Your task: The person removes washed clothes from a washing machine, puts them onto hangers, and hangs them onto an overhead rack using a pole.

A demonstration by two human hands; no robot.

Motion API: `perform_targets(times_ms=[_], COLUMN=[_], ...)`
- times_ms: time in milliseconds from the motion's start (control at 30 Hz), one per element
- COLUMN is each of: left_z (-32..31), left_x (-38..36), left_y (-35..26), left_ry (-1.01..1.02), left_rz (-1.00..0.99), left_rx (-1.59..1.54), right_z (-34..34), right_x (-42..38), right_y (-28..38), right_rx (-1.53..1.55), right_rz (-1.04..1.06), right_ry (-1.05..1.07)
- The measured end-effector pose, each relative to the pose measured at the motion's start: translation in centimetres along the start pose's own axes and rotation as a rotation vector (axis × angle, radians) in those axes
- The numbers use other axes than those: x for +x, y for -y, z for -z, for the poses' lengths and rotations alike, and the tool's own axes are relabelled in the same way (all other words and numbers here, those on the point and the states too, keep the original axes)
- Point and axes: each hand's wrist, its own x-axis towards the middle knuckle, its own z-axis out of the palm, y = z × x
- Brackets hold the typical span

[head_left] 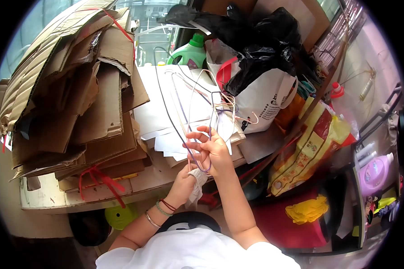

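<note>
Cardboard stack point(83, 101) is the biggest item: flattened sheets, red ties, piled on the left end of the light counter point(42, 196). Black plastic bag point(267, 42) sits crumpled at the back, partly over the white bag point(265, 96). Yellow printed bag point(300, 150) leans to the right of that, lower down. Red panel point(296, 222) is below, with a yellow bundle point(307, 209) on it. White sheets point(150, 114) cover the counter between cardboard and white bag. Wire hangers point(224, 110) are the main item: tangled, mixed pale, purple and dark, reaching from the sheets beside the white bag down to the hands at the counter's front edge. Right hand point(213, 154) has fingers curled around hanger wires, purple loop hanging by the palm. Left hand point(182, 184) is just below, closed on a white cloth point(197, 186); can't tell if it also grips wire. Green jug point(194, 56) stands behind the sheets, near the window. Smallest: bracelets point(162, 209) on the left wrist.
</note>
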Motion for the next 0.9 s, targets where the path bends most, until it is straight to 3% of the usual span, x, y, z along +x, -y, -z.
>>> perform_targets(times_ms=[167,233,333,433,533,600,733,800,833,900], left_z=[0.0,0.3,2.2,2.4,1.4,0.1,-1.4,-3.2,-4.1,-5.3], left_x=[-1.4,-3.1,-5.6,-7.1,-7.1,-7.6,-7.9,-8.5,-8.9,-8.9], left_y=[-0.2,-0.6,0.6,1.0,1.0,1.1,2.3,1.7,1.9,2.9], left_ry=[-0.069,-0.147,-0.207,-0.224,-0.117,-0.043,-0.014,-0.067,-0.1,-0.107], left_rz=[-0.022,0.057,0.061,0.114,0.092,0.081,-0.039,0.008,0.034,-0.1], left_rx=[0.158,0.129,0.301,0.297,0.385,0.455,0.65,0.662,0.661,0.75], right_z=[1.6,2.7,6.1,7.7,6.6,5.8,7.5,8.9,9.3,10.0], right_x=[-4.9,-7.6,-12.3,-15.7,-17.5,-17.0,-19.3,-21.2,-22.2,-23.9], right_y=[0.3,0.3,-1.5,-3.7,-4.1,-3.5,-1.7,-1.4,-1.1,0.0], right_rx=[-0.096,-0.206,-0.287,-0.413,-0.441,-0.291,-0.415,-0.572,-0.542,-0.48], right_rz=[-0.107,-0.116,0.115,0.268,0.138,0.268,0.496,0.605,0.664,0.782], right_ry=[0.039,0.026,0.157,0.068,-0.326,-0.611,-0.541,-0.541,-0.54,-0.528])
